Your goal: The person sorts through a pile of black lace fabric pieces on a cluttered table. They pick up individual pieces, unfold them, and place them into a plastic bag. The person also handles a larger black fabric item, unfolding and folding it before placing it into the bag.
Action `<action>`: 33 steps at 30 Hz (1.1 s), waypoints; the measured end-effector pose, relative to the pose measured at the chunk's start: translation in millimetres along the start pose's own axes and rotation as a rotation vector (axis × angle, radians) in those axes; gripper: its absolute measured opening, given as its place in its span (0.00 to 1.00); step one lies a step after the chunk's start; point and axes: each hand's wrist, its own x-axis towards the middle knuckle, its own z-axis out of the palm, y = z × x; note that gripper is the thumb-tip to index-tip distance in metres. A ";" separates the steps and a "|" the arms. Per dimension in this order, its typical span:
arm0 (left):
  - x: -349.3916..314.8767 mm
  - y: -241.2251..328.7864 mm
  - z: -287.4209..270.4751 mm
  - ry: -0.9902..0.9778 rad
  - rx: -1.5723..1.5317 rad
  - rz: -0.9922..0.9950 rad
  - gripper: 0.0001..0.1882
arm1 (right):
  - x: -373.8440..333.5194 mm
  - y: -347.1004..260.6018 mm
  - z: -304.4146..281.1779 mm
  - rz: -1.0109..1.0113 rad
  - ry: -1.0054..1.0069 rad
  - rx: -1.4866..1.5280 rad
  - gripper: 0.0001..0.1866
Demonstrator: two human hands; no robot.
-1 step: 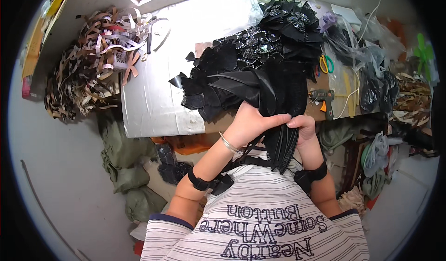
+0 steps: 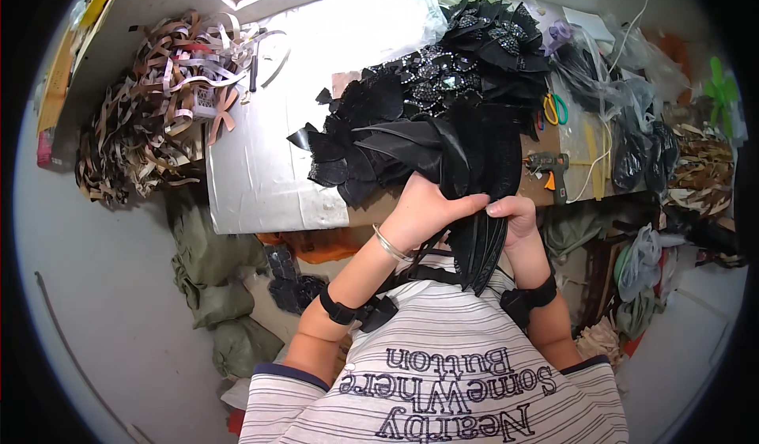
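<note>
A black fabric piece [image 2: 481,246] with a ribbed or pleated lower part hangs over the table's front edge toward my chest. My left hand [image 2: 431,211] grips it from the left, its thumb laid across the top. From the other side my right hand [image 2: 515,216] pinches the same fabric, and the two thumb tips nearly meet. My fingers underneath are hidden. Beyond my hands the black material runs into glossy folded strips [image 2: 411,145], leaf-like black pieces [image 2: 368,104] and a cluster of sparkling stones [image 2: 443,79].
On the table [image 2: 253,183], a glue gun [image 2: 549,167] and scissors with yellow-green handles [image 2: 556,109] lie right of the black material. Tangled brown strips [image 2: 158,112] heap at the left. Clear plastic bags [image 2: 624,80] crowd the right, and green sacks [image 2: 217,286] stand below.
My left thumb has shifted very slightly left, away from the right thumb. Both hands keep their hold on the black fabric, and everything else looks the same.
</note>
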 end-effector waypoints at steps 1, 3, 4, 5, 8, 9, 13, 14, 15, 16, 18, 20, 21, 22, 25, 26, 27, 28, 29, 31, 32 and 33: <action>-0.9 -1.5 -1.8 0.021 -0.025 -0.061 0.16 | 0.4 -0.4 1.5 0.001 0.013 -0.013 0.30; -2.6 -7.9 -5.6 0.061 -0.074 -0.185 0.15 | -0.7 0.1 -1.0 0.006 0.023 0.011 0.26; -2.8 -10.9 -5.7 0.073 -0.070 -0.190 0.15 | -1.0 0.0 -1.4 0.005 0.031 0.011 0.24; -3.1 -10.4 -4.5 0.070 -0.066 -0.175 0.14 | -1.5 0.0 -2.0 0.004 0.040 0.012 0.22; -4.7 -9.3 -1.8 0.042 -0.067 -0.128 0.15 | -2.3 0.5 -9.0 0.035 0.017 0.059 0.17; -5.2 -11.4 -1.7 0.019 -0.081 -0.108 0.17 | -2.7 0.3 -8.6 0.040 0.025 0.056 0.17; -10.4 -10.9 -0.6 -0.077 0.064 -0.035 0.27 | 0.5 3.9 0.4 0.075 0.083 0.042 0.15; -12.1 -10.8 0.3 -0.091 0.117 -0.029 0.29 | -0.3 4.8 1.1 0.059 0.072 0.036 0.16; -14.3 -9.7 0.6 -0.102 0.172 -0.023 0.32 | 0.0 5.7 2.8 0.049 0.057 0.031 0.16; -15.2 -12.8 0.5 -0.087 0.157 -0.043 0.31 | -0.8 6.0 0.5 0.041 0.036 0.048 0.18; -15.3 -16.5 -0.5 -0.072 -0.002 -0.105 0.27 | -1.5 7.4 -9.1 0.025 -0.009 0.082 0.21; -16.4 -12.0 -2.1 -0.055 -0.170 -0.190 0.24 | -0.2 7.4 -16.5 0.031 -0.049 0.128 0.22; -16.5 -7.0 -3.0 -0.051 -0.259 -0.244 0.23 | 1.1 6.0 -15.4 0.033 -0.069 0.149 0.22; -17.5 -6.4 -4.1 -0.032 -0.256 -0.296 0.21 | 2.1 4.3 -12.7 0.052 -0.061 0.146 0.20; -16.4 19.2 -11.5 -0.012 -0.199 -0.559 0.22 | 8.5 0.0 -4.5 0.108 -0.067 0.115 0.18; -17.2 17.0 -10.3 -0.020 -0.260 -0.474 0.24 | 11.7 2.0 -7.3 0.126 -0.087 0.092 0.20; -18.6 10.5 -7.6 -0.022 -0.316 -0.383 0.25 | 16.5 2.2 -6.4 0.147 -0.115 0.067 0.23; -18.6 0.1 -5.8 -0.027 -0.365 -0.287 0.27 | 22.5 9.0 10.4 0.018 -0.116 -0.039 0.36; -18.2 -29.5 -8.4 -0.029 -0.059 -0.087 0.32 | 28.6 9.9 18.5 0.023 -0.160 -0.153 0.47; -17.7 -33.3 -4.9 0.053 0.421 0.134 0.32 | 45.4 16.2 21.6 0.065 -0.155 -0.263 0.49; -15.6 -41.9 -7.4 0.124 0.463 0.118 0.31 | 56.6 15.9 21.2 0.100 -0.142 -0.261 0.50; -11.3 -52.9 -12.7 0.185 0.470 0.089 0.31 | 68.8 15.0 13.6 0.121 -0.124 -0.370 0.50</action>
